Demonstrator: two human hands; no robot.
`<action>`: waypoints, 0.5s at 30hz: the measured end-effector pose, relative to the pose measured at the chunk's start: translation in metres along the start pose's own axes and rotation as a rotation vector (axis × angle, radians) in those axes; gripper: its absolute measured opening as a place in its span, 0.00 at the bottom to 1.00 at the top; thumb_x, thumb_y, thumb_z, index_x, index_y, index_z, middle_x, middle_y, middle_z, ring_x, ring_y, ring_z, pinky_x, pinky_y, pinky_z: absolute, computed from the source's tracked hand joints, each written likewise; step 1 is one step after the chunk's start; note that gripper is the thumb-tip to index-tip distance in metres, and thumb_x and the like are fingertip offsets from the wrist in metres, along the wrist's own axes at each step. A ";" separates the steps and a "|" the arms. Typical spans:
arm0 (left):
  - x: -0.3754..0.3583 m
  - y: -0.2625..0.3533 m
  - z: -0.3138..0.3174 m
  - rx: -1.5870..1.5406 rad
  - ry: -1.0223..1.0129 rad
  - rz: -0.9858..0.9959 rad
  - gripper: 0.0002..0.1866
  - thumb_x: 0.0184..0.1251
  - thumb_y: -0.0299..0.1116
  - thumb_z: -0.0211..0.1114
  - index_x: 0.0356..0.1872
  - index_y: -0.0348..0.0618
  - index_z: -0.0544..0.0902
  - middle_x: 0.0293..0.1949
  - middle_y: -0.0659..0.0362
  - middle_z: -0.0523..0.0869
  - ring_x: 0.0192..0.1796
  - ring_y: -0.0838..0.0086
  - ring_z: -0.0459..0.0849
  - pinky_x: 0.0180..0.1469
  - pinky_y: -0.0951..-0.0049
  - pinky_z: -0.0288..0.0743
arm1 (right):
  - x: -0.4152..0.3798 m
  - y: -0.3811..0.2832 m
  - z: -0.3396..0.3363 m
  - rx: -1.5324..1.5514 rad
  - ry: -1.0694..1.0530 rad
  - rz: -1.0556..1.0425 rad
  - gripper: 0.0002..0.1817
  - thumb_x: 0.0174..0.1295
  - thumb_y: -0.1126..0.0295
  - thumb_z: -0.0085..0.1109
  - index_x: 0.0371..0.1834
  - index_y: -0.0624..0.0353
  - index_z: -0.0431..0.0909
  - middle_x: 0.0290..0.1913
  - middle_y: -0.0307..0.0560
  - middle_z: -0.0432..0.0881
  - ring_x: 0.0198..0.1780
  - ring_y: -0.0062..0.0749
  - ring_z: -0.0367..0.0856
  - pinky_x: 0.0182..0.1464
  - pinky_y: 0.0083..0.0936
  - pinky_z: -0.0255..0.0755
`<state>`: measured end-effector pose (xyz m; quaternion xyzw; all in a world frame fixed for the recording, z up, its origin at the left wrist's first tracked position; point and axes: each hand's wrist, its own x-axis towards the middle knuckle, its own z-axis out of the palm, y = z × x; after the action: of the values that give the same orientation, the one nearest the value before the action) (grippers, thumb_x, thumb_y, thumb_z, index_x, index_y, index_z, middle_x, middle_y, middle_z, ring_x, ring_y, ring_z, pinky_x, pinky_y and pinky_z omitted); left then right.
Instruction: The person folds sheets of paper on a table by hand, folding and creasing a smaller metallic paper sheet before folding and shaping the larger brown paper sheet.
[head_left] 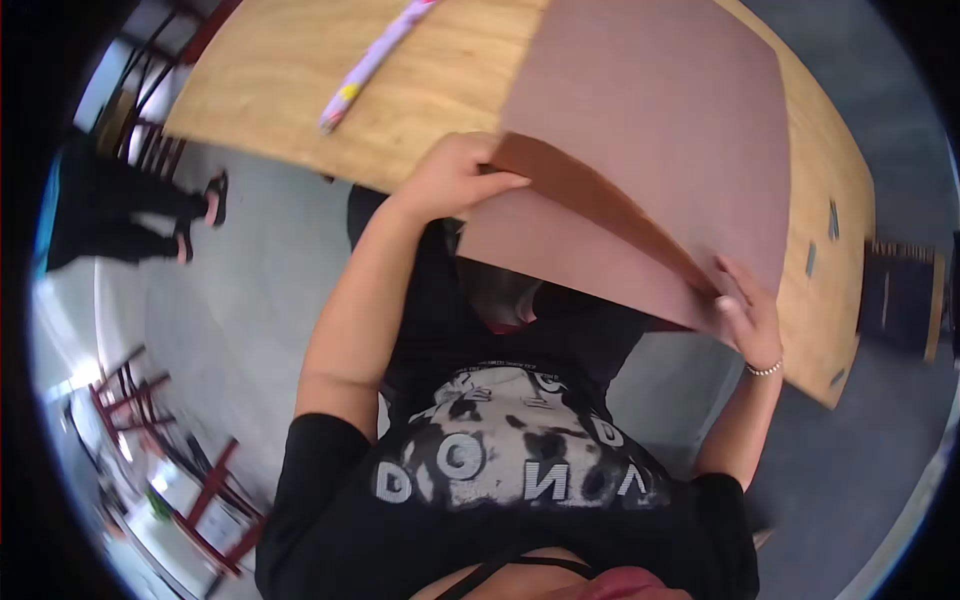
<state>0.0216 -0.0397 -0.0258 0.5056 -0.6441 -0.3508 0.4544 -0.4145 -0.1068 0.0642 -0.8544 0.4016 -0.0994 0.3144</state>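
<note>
A large mauve-brown sheet [650, 110] covers part of the wooden table and reaches over its near edge toward my body. Near that edge the sheet bends up, and a darker brown strip [610, 210] shows along the bend. My left hand [450, 178] pinches the sheet at the left end of the bend, thumb on top. At the right end, my right hand [748, 312] has the sheet's side between thumb and fingers; part of this grip is blurred. A beaded bracelet is on the right wrist.
On the wooden table [270, 80], a long lilac roll with a yellow mark [365, 75] lies at the left. Small dark pieces [833, 220] lie near the right edge, beside a dark stool [900, 300]. A person in black trousers [130, 205] stands left; wooden chairs [215, 510] are lower left.
</note>
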 end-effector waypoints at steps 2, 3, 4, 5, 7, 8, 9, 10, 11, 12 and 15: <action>-0.004 0.006 0.003 -0.051 -0.040 -0.088 0.10 0.63 0.30 0.72 0.42 0.38 0.88 0.39 0.56 0.90 0.41 0.73 0.87 0.46 0.72 0.79 | -0.010 -0.027 0.019 -0.135 0.030 0.039 0.30 0.57 0.67 0.71 0.65 0.58 0.77 0.61 0.53 0.82 0.64 0.44 0.79 0.75 0.49 0.57; -0.004 0.011 0.005 -0.073 -0.011 -0.161 0.10 0.63 0.29 0.73 0.43 0.38 0.88 0.39 0.57 0.90 0.41 0.73 0.87 0.46 0.73 0.79 | -0.014 -0.026 0.030 -0.241 0.142 0.094 0.29 0.51 0.73 0.73 0.61 0.55 0.80 0.58 0.49 0.84 0.59 0.42 0.82 0.75 0.54 0.55; -0.002 0.014 0.008 -0.094 0.021 -0.232 0.10 0.62 0.28 0.73 0.43 0.37 0.88 0.38 0.57 0.89 0.40 0.74 0.86 0.45 0.74 0.79 | -0.020 -0.009 0.035 -0.234 0.170 0.121 0.29 0.51 0.73 0.73 0.61 0.55 0.80 0.58 0.49 0.84 0.59 0.42 0.82 0.75 0.54 0.55; -0.001 0.012 0.011 -0.056 0.010 -0.213 0.10 0.62 0.28 0.73 0.43 0.38 0.89 0.39 0.58 0.89 0.41 0.74 0.86 0.45 0.74 0.79 | -0.027 0.014 0.038 -0.353 0.230 0.146 0.28 0.50 0.74 0.71 0.59 0.55 0.81 0.56 0.48 0.84 0.58 0.42 0.82 0.75 0.53 0.54; -0.001 0.013 0.006 -0.011 -0.020 -0.193 0.08 0.63 0.26 0.72 0.43 0.37 0.89 0.42 0.58 0.89 0.42 0.76 0.86 0.45 0.74 0.79 | -0.043 0.038 0.035 -0.457 0.365 0.208 0.21 0.50 0.77 0.71 0.50 0.53 0.85 0.53 0.43 0.86 0.55 0.39 0.83 0.76 0.54 0.53; -0.001 0.012 0.006 -0.015 -0.042 -0.172 0.08 0.63 0.26 0.72 0.43 0.37 0.89 0.42 0.58 0.89 0.42 0.76 0.86 0.45 0.74 0.79 | -0.052 0.052 0.032 -0.464 0.387 0.230 0.21 0.50 0.77 0.71 0.50 0.53 0.85 0.53 0.43 0.86 0.55 0.39 0.83 0.76 0.54 0.53; -0.003 0.009 0.008 -0.054 -0.017 -0.187 0.08 0.64 0.25 0.72 0.43 0.35 0.88 0.42 0.59 0.89 0.42 0.77 0.85 0.46 0.74 0.79 | -0.061 0.067 0.030 -0.479 0.457 0.249 0.20 0.50 0.78 0.69 0.49 0.53 0.85 0.53 0.43 0.86 0.56 0.40 0.83 0.75 0.55 0.53; -0.004 0.009 0.009 -0.092 0.010 -0.206 0.08 0.64 0.25 0.71 0.42 0.34 0.88 0.42 0.59 0.89 0.43 0.77 0.85 0.46 0.74 0.79 | -0.068 0.079 0.029 -0.494 0.524 0.263 0.19 0.49 0.78 0.68 0.48 0.53 0.85 0.54 0.44 0.86 0.57 0.41 0.82 0.75 0.55 0.53; -0.005 0.011 0.010 -0.145 0.010 -0.233 0.07 0.65 0.24 0.71 0.42 0.32 0.88 0.41 0.60 0.90 0.43 0.78 0.85 0.46 0.75 0.79 | -0.073 0.090 0.028 -0.486 0.588 0.265 0.17 0.50 0.79 0.67 0.45 0.52 0.86 0.54 0.42 0.86 0.58 0.41 0.81 0.75 0.56 0.51; -0.005 0.010 0.010 -0.148 0.003 -0.219 0.07 0.65 0.24 0.71 0.42 0.32 0.88 0.41 0.60 0.90 0.43 0.78 0.85 0.46 0.75 0.79 | -0.080 0.098 0.026 -0.493 0.601 0.270 0.17 0.50 0.79 0.67 0.45 0.52 0.86 0.54 0.42 0.86 0.58 0.41 0.81 0.75 0.56 0.51; -0.005 0.010 0.011 -0.223 0.070 -0.209 0.07 0.66 0.24 0.70 0.43 0.33 0.89 0.42 0.61 0.90 0.43 0.81 0.84 0.46 0.77 0.79 | -0.094 0.118 0.011 -0.461 0.636 0.209 0.15 0.51 0.79 0.67 0.44 0.53 0.87 0.53 0.41 0.86 0.59 0.38 0.81 0.75 0.54 0.50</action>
<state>0.0082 -0.0322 -0.0214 0.5284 -0.5287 -0.4476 0.4908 -0.5453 -0.0876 -0.0090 -0.7837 0.5753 -0.2334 -0.0170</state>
